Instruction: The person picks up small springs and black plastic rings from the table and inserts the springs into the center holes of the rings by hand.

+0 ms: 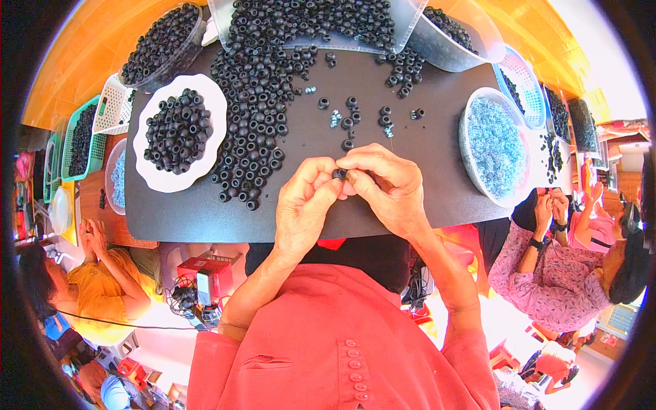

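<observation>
My left hand [299,203] and my right hand [391,191] meet above the near part of the dark table. Between their pinched fingertips is a small black ring-shaped piece [339,174], held by both. Something dark shows under my right fingers, too covered to name. Just beyond the fingertips lie several loose black pieces [347,124] and a few small clear bluish parts [335,118]. A long heap of black ring-shaped pieces [249,130] spreads to the left of my hands, spilling from a clear tub [309,46] at the far side.
A white scalloped plate [143,154] of black pieces sits left. At right stands a white bowl [470,164] of clear bluish parts. Tubs of black pieces [167,41] line the far side. Co-workers in a yellow shirt [113,301] and a patterned pink shirt [557,287] sit either side.
</observation>
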Tool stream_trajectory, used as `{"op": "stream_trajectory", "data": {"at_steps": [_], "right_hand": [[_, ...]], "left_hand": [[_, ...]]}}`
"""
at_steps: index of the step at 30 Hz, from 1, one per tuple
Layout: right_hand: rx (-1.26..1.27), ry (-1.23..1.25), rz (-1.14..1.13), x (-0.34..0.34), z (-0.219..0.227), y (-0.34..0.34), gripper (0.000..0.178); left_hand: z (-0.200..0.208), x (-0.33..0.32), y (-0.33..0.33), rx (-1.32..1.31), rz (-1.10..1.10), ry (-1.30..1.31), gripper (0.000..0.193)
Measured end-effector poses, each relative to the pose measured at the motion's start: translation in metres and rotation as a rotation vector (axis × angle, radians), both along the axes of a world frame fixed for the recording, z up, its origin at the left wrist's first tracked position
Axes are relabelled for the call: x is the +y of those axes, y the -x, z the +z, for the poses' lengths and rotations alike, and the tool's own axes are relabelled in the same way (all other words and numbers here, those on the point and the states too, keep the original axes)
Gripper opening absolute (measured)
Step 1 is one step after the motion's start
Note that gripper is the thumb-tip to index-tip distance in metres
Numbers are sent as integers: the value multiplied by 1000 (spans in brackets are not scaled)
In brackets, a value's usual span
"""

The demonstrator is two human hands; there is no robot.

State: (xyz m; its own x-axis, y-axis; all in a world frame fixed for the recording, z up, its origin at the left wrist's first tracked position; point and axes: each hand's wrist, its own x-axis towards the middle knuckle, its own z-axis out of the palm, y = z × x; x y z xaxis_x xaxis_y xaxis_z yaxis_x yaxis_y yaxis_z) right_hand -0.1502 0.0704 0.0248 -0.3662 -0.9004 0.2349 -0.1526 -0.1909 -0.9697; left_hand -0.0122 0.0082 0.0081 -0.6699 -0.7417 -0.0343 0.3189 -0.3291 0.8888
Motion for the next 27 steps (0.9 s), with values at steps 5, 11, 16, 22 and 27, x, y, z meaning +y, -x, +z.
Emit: {"op": "stream_trajectory", "data": {"at_steps": [5,11,16,22,27], "right_hand": [[351,101,27,0,7,3,30],[408,145,-80,-1,3,-6,37],[384,145,-140,-1,-3,-13,38],[527,204,-217,-7,-9,-15,35],[515,171,-196,-5,-4,-16,35]], "left_hand": [[2,-2,-1,-15,8,6,14],[4,-8,-1,-11,-13,-154,14],[-1,-9,-4,20,-77,-170,19],[6,-10,2,101,-80,-322,14],[1,-10,3,125,-83,-334,15]]}}
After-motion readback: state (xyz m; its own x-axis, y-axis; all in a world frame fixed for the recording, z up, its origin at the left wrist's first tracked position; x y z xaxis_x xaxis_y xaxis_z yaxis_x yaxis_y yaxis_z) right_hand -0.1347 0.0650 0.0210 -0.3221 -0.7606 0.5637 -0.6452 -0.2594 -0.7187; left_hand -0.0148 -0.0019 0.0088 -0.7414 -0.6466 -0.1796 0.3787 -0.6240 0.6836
